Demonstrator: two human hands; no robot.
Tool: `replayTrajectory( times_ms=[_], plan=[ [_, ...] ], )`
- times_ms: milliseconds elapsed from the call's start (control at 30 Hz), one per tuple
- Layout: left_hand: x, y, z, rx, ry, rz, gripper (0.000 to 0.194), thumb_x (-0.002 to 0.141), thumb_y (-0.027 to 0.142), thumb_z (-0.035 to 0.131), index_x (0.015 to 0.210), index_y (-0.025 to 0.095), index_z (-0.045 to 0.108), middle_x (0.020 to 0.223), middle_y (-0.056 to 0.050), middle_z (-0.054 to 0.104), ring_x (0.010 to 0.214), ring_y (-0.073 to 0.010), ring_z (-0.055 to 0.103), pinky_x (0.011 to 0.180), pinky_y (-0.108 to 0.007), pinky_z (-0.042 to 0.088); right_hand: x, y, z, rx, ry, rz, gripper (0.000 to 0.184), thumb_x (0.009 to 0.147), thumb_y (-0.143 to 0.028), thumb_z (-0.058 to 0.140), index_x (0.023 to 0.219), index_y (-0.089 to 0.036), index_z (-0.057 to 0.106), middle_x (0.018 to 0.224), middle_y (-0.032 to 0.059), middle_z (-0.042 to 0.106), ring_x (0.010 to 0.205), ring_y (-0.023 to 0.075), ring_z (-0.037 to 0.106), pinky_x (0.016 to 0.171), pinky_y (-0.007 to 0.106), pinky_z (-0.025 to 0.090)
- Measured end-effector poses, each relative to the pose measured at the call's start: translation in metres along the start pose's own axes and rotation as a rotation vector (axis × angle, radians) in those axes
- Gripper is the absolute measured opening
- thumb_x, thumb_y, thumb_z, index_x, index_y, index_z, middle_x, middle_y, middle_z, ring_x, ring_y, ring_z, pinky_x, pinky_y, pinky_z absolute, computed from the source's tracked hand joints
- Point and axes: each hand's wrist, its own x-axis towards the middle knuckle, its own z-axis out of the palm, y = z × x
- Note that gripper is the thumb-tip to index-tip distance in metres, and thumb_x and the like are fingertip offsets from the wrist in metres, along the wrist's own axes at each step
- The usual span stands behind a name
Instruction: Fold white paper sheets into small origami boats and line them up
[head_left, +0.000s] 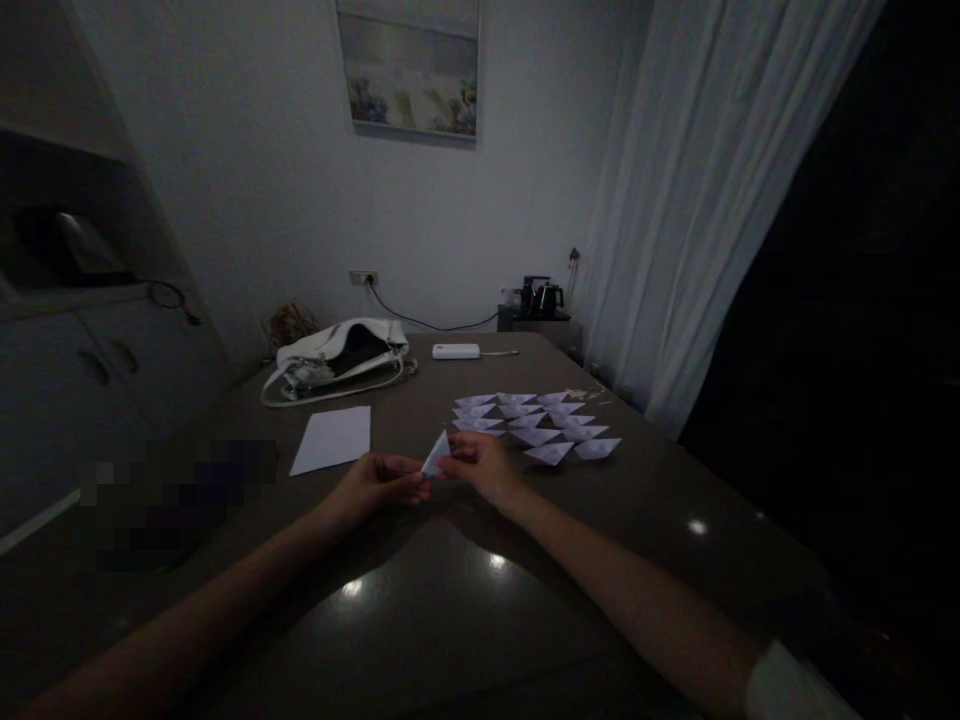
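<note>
Between my two hands, above the dark tabletop, is a small piece of folded white paper [436, 456] with a pointed top. My left hand [379, 478] pinches its lower left side with closed fingers. On the other side, my right hand [484, 463] grips it between thumb and fingers. Several white folded paper boats [534, 436] stand in rows just beyond and to the right of my right hand. White paper sheets [334, 438] lie flat beyond my left hand.
A white handbag [341, 355] sits at the far left of the table [480, 620]. Near the back edge lies a white power bank [456, 351] with a short cable. Beyond the table, a black kettle [541, 297] stands on a low stand. A pale curtain [675, 200] hangs at the right.
</note>
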Motion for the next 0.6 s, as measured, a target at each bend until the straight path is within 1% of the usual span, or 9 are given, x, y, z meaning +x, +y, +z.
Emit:
replayTrajectory(
  times_ms=[133,200,300,400,500,600],
  plan=[
    [0.0,0.002,0.003,0.026,-0.007,0.01,0.038,0.061,0.039,0.079,0.086,0.011,0.07,0.074,-0.006,0.073,0.068,-0.0164,0.067,0.066,-0.024,0.052,0.0,0.002,-0.001,-0.052,0.0,-0.028,0.036,0.058,-0.029,0.077,0.087,-0.012,0.063,0.074,0.0031,0.068,0.063,0.0151,0.064,0.065,0.031,0.052],
    [0.0,0.002,0.006,0.065,-0.03,0.023,0.039,0.064,0.044,0.076,0.084,0.011,0.067,0.071,-0.006,0.073,0.065,-0.0167,0.067,0.064,-0.025,0.051,-0.001,0.002,-0.001,-0.115,-0.018,-0.037,0.035,0.06,-0.029,0.075,0.088,-0.012,0.064,0.075,0.0041,0.068,0.064,0.0155,0.064,0.065,0.03,0.051],
    [-0.001,0.001,0.009,0.168,-0.054,0.069,0.04,0.072,0.05,0.067,0.078,0.011,0.064,0.066,-0.005,0.071,0.059,-0.0156,0.065,0.058,-0.024,0.049,-0.004,0.001,-0.001,-0.202,-0.072,-0.061,0.034,0.062,-0.029,0.075,0.09,-0.012,0.065,0.08,0.0061,0.069,0.071,0.017,0.065,0.068,0.031,0.05],
    [-0.003,0.001,0.009,0.237,-0.043,0.104,0.042,0.072,0.054,0.064,0.073,0.012,0.062,0.064,-0.004,0.07,0.056,-0.0148,0.063,0.055,-0.023,0.047,-0.006,-0.001,0.001,-0.204,-0.134,-0.09,0.034,0.064,-0.033,0.074,0.09,-0.012,0.065,0.084,0.007,0.069,0.074,0.0174,0.065,0.071,0.031,0.05],
    [-0.004,0.005,0.01,0.248,0.005,0.11,0.044,0.071,0.056,0.064,0.075,0.012,0.062,0.063,-0.003,0.069,0.057,-0.0152,0.062,0.055,-0.023,0.047,-0.004,-0.002,0.002,-0.175,-0.144,-0.075,0.036,0.068,-0.042,0.07,0.088,-0.012,0.065,0.08,0.0056,0.067,0.067,0.0152,0.063,0.064,0.028,0.049],
    [-0.005,0.01,0.011,0.258,0.066,0.127,0.041,0.071,0.054,0.064,0.069,0.013,0.059,0.059,-0.002,0.067,0.056,-0.0147,0.062,0.055,-0.023,0.046,-0.003,0.0,0.001,-0.2,-0.116,-0.008,0.04,0.073,-0.051,0.063,0.077,-0.012,0.063,0.066,0.0027,0.063,0.052,0.0119,0.057,0.054,0.025,0.046]
  ],
)
